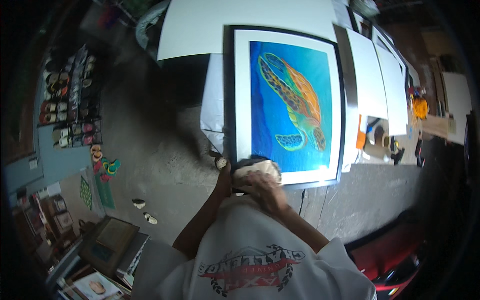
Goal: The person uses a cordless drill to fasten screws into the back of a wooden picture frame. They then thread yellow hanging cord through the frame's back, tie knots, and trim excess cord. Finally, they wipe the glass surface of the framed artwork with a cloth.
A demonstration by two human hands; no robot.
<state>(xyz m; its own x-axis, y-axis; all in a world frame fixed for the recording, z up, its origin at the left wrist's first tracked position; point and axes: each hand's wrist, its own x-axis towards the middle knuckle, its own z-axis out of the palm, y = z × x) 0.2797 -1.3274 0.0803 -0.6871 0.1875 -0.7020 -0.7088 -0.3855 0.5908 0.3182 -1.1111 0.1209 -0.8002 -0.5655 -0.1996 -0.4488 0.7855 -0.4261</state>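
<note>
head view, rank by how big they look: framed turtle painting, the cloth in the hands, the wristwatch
1. framed turtle painting, by far the largest
2. cloth, bunched under the right hand
3. wristwatch, smallest

All sit at similar distance, so the order holds.

One view only, from a wide fisheye camera on the person's head, facing steeply down. The wearer's grey printed shirt (250,260) fills the 6 o'clock edge, close under the lens. Both forearms rise from there toward the centre, where the black-framed painting of a sea turtle on blue (290,100) lies near, stretching to 12 o'clock. The grey concrete floor (150,150) spreads farther off toward 9 o'clock, with rows of shoes (70,100) beyond. Straight edges bow toward the dark rim at 3 o'clock.
</note>
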